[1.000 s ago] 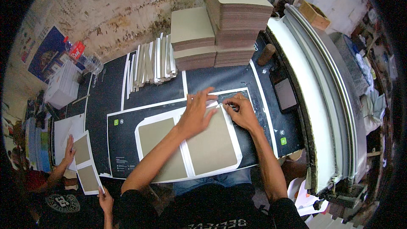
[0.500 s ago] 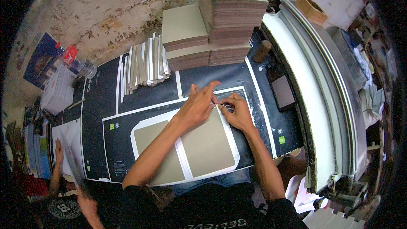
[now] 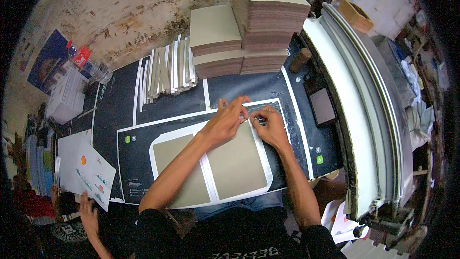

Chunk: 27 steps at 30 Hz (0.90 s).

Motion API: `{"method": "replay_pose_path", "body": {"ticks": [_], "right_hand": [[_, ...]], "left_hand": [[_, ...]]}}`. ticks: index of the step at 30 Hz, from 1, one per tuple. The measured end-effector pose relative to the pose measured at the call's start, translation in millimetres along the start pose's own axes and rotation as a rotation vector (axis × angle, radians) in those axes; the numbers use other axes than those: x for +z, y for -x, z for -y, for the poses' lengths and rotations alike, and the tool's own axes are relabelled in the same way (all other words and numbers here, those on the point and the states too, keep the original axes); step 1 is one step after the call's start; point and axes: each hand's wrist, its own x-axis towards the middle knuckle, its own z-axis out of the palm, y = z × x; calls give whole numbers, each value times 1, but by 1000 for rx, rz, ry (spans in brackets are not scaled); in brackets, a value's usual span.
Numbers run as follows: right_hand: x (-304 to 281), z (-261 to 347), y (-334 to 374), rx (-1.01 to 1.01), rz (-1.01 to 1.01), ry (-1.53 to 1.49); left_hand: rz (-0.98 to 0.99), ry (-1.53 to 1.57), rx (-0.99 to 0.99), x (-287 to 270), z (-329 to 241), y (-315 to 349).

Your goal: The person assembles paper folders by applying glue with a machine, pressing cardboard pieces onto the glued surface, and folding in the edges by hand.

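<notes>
1. At far left, the printed panel (image 3: 88, 170) has turned over: a second ago its grey boards faced up between a co-worker's hands; now its white, picture-printed face shows. One co-worker's hand (image 3: 88, 215) is at its lower edge. This seems to be separate work beside the person's own.
2. The person's left hand (image 3: 229, 119) has drawn in from above the right board to the upper right corner, its fingers now bent. Whether it grips anything is hidden.
3. The right hand (image 3: 269, 125) has stayed at that corner, thumb and forefinger drawn together; paper between them cannot be made out. The hands nearly meet, so the work appears narrowed to this one corner.
4. The white sheet (image 3: 208, 178) lies on the dark surface (image 3: 139, 158), close before the person's torso. Its left corners: the upper looks cut aslant, the lower is behind the forearm.
5. The left board (image 3: 170, 152) is plain grey-beige, flat, partly covered by the forearm.
6. A narrow white strip parts it from the right board (image 3: 237, 163), equally plain, with white margins along its right and lower edges.
</notes>
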Motion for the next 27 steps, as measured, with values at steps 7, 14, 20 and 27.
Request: {"method": "replay_pose_path", "body": {"ticks": [7, 14, 20, 27], "right_hand": [[-1, 0, 0, 16, 31, -18], [-4, 6, -1, 35, 44, 6], [-10, 2, -3, 40, 99, -27], [-22, 3, -5, 86, 162, -95]], "left_hand": [[41, -19, 54, -7, 4, 3], [84, -130, 132, -15, 1, 23], [64, -67, 11, -18, -8, 25], [98, -21, 98, -19, -5, 16]]}}
